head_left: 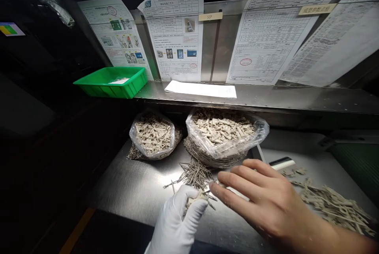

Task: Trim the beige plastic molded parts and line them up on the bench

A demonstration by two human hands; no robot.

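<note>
In a white glove, my left hand (185,220) is closed around a small beige plastic piece (195,198), held between thumb and fingers above the metal table. My bare right hand (263,198) reaches in from the right, its fingertips close to that piece. Its fingers are bent together around something thin and partly hidden that I cannot make out. Just beyond both hands lies a heap of thin greyish sticks (195,173). Behind it, a large clear bag (257,137) is full of beige tubular plastic parts (219,125).
A smaller bag (136,139) of similar parts stands to the left. Beige plastic scraps (334,204) and a white-and-black object (282,163) lie at right. The shelf (266,98) above carries a green tray (112,88) and folded paper (201,89); printed sheets (177,40) hang behind.
</note>
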